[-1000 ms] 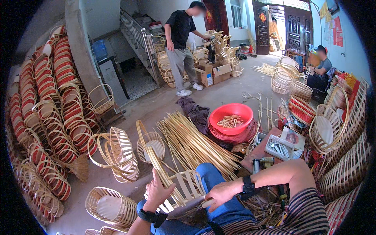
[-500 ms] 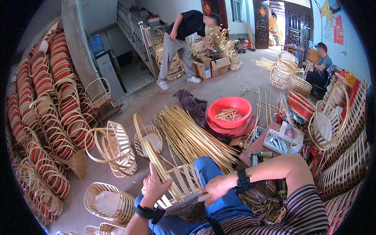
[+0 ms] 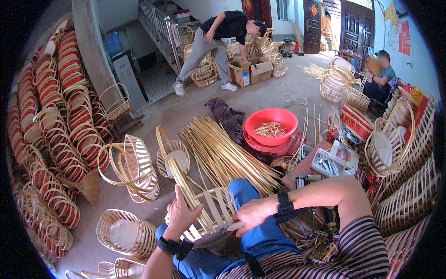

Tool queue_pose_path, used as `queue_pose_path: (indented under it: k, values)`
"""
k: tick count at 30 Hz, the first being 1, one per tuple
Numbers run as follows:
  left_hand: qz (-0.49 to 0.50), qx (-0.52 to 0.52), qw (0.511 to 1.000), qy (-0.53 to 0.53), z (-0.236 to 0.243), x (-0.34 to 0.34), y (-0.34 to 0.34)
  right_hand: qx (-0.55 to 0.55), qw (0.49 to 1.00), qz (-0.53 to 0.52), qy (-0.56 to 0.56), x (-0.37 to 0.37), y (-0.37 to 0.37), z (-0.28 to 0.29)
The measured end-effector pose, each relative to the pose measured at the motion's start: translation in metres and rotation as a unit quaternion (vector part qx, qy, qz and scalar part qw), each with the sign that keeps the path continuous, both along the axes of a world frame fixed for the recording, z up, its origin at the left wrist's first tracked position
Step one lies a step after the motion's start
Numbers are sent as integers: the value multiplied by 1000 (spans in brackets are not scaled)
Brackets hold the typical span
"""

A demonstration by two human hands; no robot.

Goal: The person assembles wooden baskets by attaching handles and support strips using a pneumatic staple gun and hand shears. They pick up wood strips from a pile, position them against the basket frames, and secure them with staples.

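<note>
On my lap rests a pale woven basket [image 3: 217, 201] with open slats, tilted on its side. My left hand [image 3: 181, 215] grips its near left side, thumb apart from the fingers, where long split-bamboo strips [image 3: 180, 179] run up past the hand. My right hand [image 3: 251, 215] is closed around the pale wooden handle [image 3: 235, 226] of what looks like a broad-bladed knife. Its dark grey blade [image 3: 214, 236] lies along the basket's near edge, pointing toward my left wrist. How far the blade touches the strips is hard to make out.
Finished baskets [image 3: 127, 232] stand at left, with tall red-banded stacks [image 3: 76, 116] behind. Bamboo strips [image 3: 227, 156] lie ahead, beside a red basin [image 3: 271, 122] and a tool tray [image 3: 327, 162]. One person [image 3: 218, 42] bends over cardboard boxes [image 3: 251, 72]; another [image 3: 383, 76] sits far right.
My right hand and the knife have shifted slightly left and up, closer to the left hand. The standing person has bent lower, reaching into the box. The view has tilted slightly.
</note>
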State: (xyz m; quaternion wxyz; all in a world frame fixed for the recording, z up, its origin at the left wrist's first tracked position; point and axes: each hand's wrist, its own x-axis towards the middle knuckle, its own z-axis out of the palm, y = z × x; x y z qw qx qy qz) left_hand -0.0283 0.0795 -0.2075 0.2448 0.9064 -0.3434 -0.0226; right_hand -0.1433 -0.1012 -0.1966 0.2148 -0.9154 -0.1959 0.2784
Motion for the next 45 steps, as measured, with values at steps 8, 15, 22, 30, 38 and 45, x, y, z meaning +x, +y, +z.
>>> queue_pose_path:
  k: [8, 15, 22, 30, 38, 45]
  values:
    - [4, 12, 1000, -10, 2, -3, 0, -29, 999, -2, 26, 1, 7, 5]
    - [16, 26, 999, 37, 9, -5, -5, 19, 1000, 13, 0, -4, 5, 23]
    - [26, 40, 999, 24, 24, -8, 2, -45, 996, 71, -9, -2, 4, 47]
    - [14, 44, 999, -2, 29, -15, -20, -87, 995, 44, 18, -18, -22, 64]
    - [11, 38, 999, -3, 32, -16, -22, -32, 999, 16, 19, -11, -30, 52]
    - [17, 38, 999, -5, 33, -17, -24, -18, 999, 5, -41, -12, -27, 46]
